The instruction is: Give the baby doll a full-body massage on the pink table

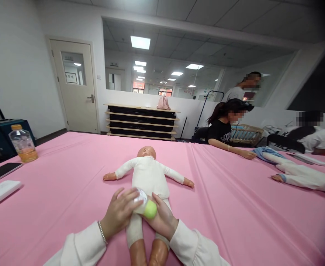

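A small bottle [138, 199], whitish at one part and bright green at the rounded end, is tilted between my hands, above the thighs of a baby doll [150, 175]. My left hand [120, 211] is closed over the whitish part from the left, its fingers slightly blurred. From the right, my right hand [163, 216] cups the green end, thumb up along its side; the other fingers are mostly hidden behind the bottle. The doll lies on its back in a white top and leggings, arms spread, head away from me, bare lower legs toward me.
A pink cloth [228, 221] covers the table. On the left stand a drink bottle [23, 144], a dark tablet-like slab [2, 173] and a white box [2, 194]. At right, a co-worker's hand [246, 154] touches blue cloth beside another doll [307, 175].
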`<action>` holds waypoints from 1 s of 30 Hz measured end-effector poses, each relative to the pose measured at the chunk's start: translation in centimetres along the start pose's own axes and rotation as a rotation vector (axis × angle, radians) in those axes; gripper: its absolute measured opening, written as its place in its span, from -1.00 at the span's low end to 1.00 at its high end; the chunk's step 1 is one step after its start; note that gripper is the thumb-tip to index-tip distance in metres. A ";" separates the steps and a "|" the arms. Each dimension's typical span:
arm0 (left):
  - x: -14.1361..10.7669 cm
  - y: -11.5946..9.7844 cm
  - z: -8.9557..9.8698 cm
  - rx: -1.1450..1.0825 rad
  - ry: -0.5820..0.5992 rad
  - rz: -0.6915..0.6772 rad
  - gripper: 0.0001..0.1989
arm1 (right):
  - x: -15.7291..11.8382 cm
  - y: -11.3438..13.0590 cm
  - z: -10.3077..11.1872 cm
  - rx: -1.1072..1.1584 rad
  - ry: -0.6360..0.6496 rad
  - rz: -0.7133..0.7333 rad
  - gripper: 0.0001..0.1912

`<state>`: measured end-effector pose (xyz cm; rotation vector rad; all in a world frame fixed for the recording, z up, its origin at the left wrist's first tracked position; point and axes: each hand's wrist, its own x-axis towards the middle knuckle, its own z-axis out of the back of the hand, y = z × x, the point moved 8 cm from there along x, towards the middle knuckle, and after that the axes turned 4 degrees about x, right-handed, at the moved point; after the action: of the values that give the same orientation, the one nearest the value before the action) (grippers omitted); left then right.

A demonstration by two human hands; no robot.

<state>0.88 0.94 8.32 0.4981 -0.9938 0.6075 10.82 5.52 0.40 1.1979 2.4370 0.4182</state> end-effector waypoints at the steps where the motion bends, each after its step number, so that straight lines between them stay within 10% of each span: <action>1: 0.0 1.5 0.1 -0.028 -0.011 0.164 -0.70 | -0.1 -0.1 -0.1 -0.021 0.015 -0.023 -0.63; 7: -5.4 10.5 -1.0 -0.317 -0.086 1.129 -0.62 | -0.4 -0.6 -0.3 -0.120 0.026 -0.126 -0.60; 15: -10.2 12.1 -2.1 -0.229 -0.023 1.415 -0.46 | -0.2 -0.5 -0.1 -0.140 0.040 -0.126 -0.60; 19: -5.9 7.0 1.2 -0.089 -0.154 1.086 -0.37 | -0.3 0.7 -0.4 -0.123 0.009 -0.079 -0.63; 25: 3.6 -7.0 -0.3 -0.093 0.341 -0.040 -0.44 | -1.7 1.1 -2.8 0.065 -0.074 0.188 -0.60; 30: 7.5 -7.1 0.5 -0.031 0.348 -0.042 -0.34 | -5.3 3.2 -5.4 -0.123 -0.085 0.408 -0.55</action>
<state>8.43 -2.78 14.39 0.3689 -0.6598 0.6155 13.49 2.65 7.65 1.6233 2.0576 0.6078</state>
